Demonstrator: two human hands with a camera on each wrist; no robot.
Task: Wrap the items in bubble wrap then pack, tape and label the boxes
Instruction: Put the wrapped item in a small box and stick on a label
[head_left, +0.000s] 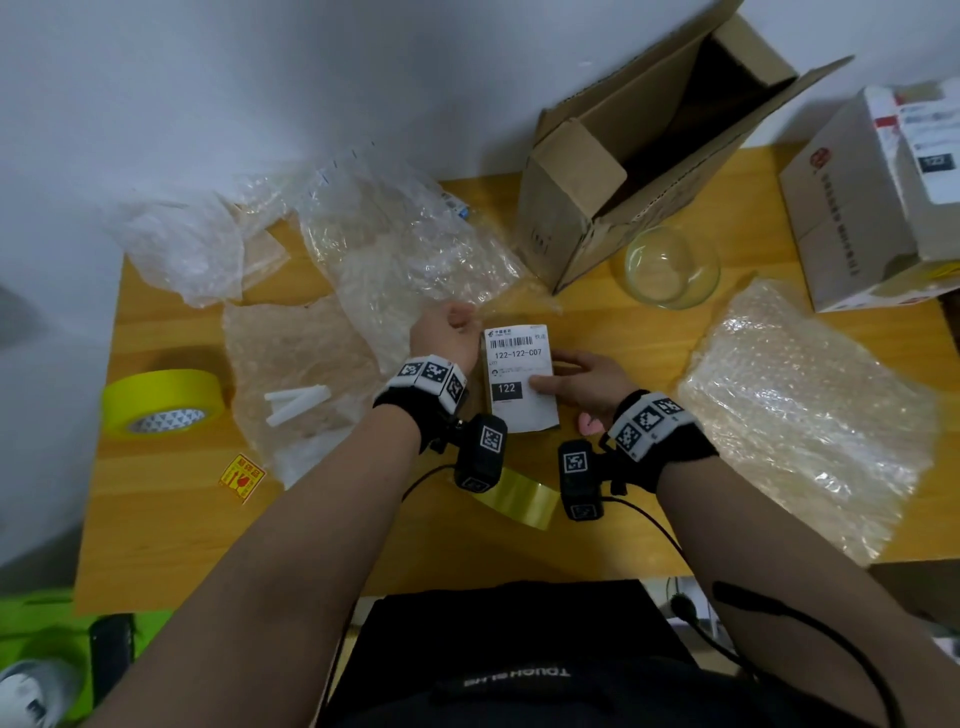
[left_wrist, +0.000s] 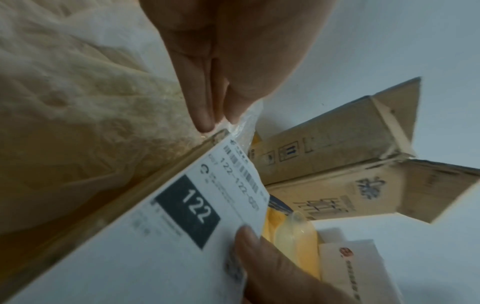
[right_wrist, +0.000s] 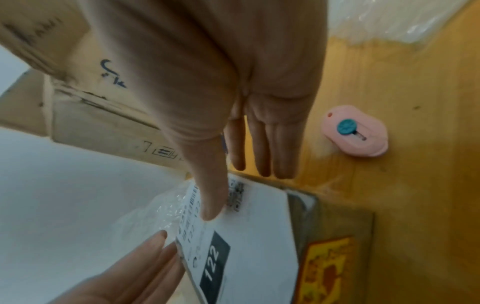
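Observation:
A small brown box (head_left: 487, 397) lies on the wooden table (head_left: 156, 545) between my hands, with a white shipping label (head_left: 519, 364) marked 122 across its top. My left hand (head_left: 452, 332) rests against the box's left side, its straight fingers (left_wrist: 202, 111) touching the far corner. My right hand (head_left: 571, 379) presses its thumb (right_wrist: 210, 201) flat on the label (right_wrist: 259, 226), and the other fingers (right_wrist: 265, 156) hang straight down past the box's right side. A red-and-yellow fragile sticker (right_wrist: 327, 267) is on the box's near side.
An open cardboard box (head_left: 597, 197) lies at the back beside a glass bowl (head_left: 670, 270). Bubble wrap sheets (head_left: 810, 410) lie right and left. A yellow tape roll (head_left: 161, 400), a loose fragile sticker (head_left: 241, 478), a pink cutter (right_wrist: 355, 131) and a white carton (head_left: 872, 208) are also here.

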